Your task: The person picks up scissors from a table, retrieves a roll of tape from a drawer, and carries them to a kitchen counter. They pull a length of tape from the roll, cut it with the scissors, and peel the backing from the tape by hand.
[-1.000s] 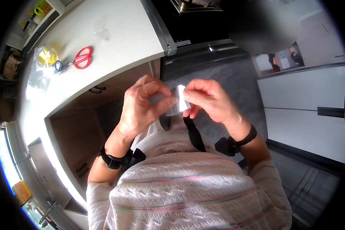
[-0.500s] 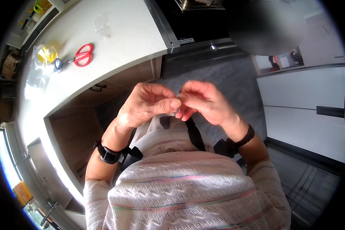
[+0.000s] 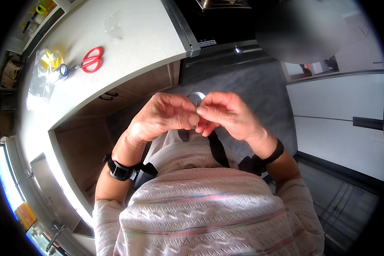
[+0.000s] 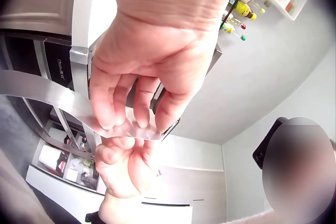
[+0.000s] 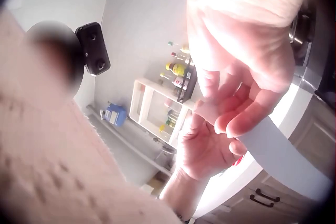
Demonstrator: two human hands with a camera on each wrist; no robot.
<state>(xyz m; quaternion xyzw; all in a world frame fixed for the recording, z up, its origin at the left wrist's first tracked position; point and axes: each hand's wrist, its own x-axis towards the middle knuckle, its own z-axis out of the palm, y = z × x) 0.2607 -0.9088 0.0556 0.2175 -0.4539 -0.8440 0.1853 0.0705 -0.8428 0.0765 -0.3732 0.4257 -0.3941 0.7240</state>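
Note:
In front of the body, my left hand (image 3: 162,118) and right hand (image 3: 231,116) meet at a thin, shiny, see-through plastic strip (image 3: 196,96). Both hands pinch one end of it between thumb and fingers, with the fingertips of the two hands nearly touching. From the left wrist, the plastic strip (image 4: 58,96) shows as a long band that curves away from the fingers. The right wrist view has the same band (image 5: 286,153) hanging in a bend below the right hand (image 5: 244,50). Fingers cover the pinched end.
On the pale counter (image 3: 136,38) to the left lie red-handled scissors (image 3: 91,59), a dark blue ring-shaped item (image 3: 63,71), a clear bag with something yellow (image 3: 50,60) and a crumpled clear plastic piece (image 3: 112,26). White drawers (image 3: 328,132) stand at right.
The strip has turned from lying broad side to the head camera to nearly edge-on, and its bend now shows beyond the fingertips. My hands have come closer together.

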